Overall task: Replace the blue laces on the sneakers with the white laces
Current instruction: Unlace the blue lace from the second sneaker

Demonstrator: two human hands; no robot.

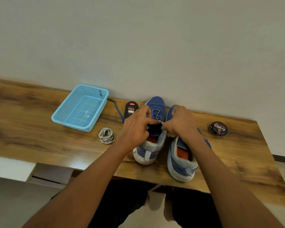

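At frame centre, left hand and right hand pinch the blue lace on the left sneaker.

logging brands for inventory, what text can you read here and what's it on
"Cherry" on the round tin; smaller print below is blurred.
"Cherry" on the black bottle; the red badge above and the lines below are too small to read.
Small mark on the blue basket rim: unreadable.

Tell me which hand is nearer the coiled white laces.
Left. The left hand works at the left sneaker, just right of the white laces; the right hand is farther right, beyond that sneaker.
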